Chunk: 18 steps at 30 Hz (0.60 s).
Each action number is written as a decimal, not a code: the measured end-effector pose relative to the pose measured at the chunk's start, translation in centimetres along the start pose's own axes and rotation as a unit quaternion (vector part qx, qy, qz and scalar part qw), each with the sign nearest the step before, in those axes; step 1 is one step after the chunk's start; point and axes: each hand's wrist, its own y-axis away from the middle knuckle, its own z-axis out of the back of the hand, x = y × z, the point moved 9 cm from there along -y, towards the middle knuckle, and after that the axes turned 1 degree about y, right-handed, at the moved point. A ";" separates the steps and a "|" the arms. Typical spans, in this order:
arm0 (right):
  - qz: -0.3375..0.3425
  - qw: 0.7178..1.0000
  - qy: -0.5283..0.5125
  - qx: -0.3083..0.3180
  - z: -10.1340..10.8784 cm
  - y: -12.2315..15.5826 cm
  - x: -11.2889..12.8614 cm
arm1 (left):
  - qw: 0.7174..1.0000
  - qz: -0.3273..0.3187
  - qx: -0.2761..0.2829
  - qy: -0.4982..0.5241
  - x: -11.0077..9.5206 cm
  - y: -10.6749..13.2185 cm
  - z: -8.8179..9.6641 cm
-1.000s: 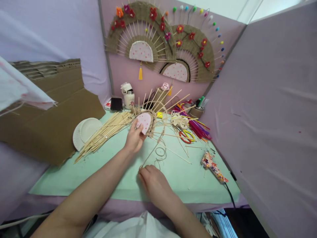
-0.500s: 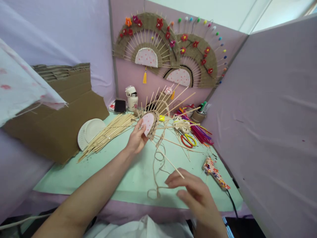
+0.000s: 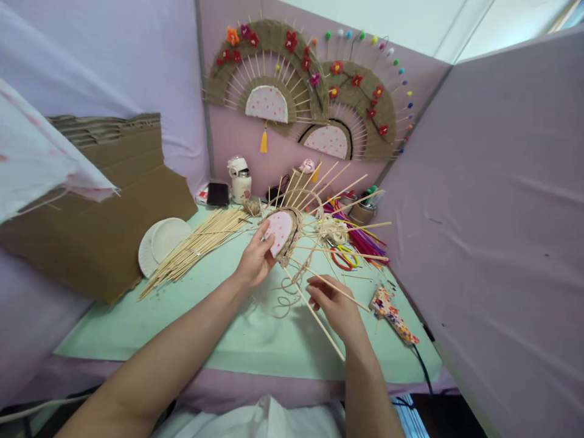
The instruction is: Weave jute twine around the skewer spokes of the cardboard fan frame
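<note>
My left hand (image 3: 256,258) grips a stick fan by its half-round base (image 3: 279,230), which has white cloth with pink dots and a cardboard rim. Long thin wooden sticks (image 3: 332,250) spread from the rim to the right and upward. Beige twine (image 3: 286,299) is worked around the sticks by the rim, and loose loops of it dangle below. My right hand (image 3: 335,304) is among the lower sticks with its fingers bent together, seemingly pinching the twine; its fingertips are partly hidden.
Left of the fan lie a bundle of sticks (image 3: 194,249), paper plates (image 3: 148,250) and cardboard (image 3: 104,225). Scissors (image 3: 341,260), pipe cleaners (image 3: 367,240) and a patterned glue gun (image 3: 392,316) lie to the right. A bottle (image 3: 240,182) stands behind; decorated fans (image 3: 274,39) hang on the wall.
My right hand has moved up and away from me, in among the lower sticks, its fingers now closer together. The fan has turned slightly, and the twine loops have drawn up.
</note>
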 end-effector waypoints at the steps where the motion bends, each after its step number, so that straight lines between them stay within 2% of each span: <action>1: 0.005 0.999 -0.043 -0.020 0.2 0.0 0.3 | 1.000 0.001 0.001 -0.001 0.1 0.0 0.0; 3: 0.013 0.990 -0.137 -0.033 0.0 0.1 1.1 | 1.000 0.004 -0.003 -0.001 0.2 0.0 0.1; 5: 0.008 0.974 -0.227 -0.019 -0.7 0.0 1.9 | 1.000 0.010 -0.004 0.000 0.3 0.0 0.1; 8: -0.014 0.950 -0.312 -0.008 -1.7 -0.4 2.6 | 1.000 0.012 0.002 0.002 0.4 0.2 -0.2; 12: -0.031 0.928 -0.371 0.005 -2.3 -1.0 3.2 | 1.000 0.015 -0.001 -0.005 0.6 0.2 -0.2; 18: -0.053 0.918 -0.393 0.013 -2.7 -1.2 3.3 | 1.000 0.021 -0.007 -0.017 0.9 0.3 -0.1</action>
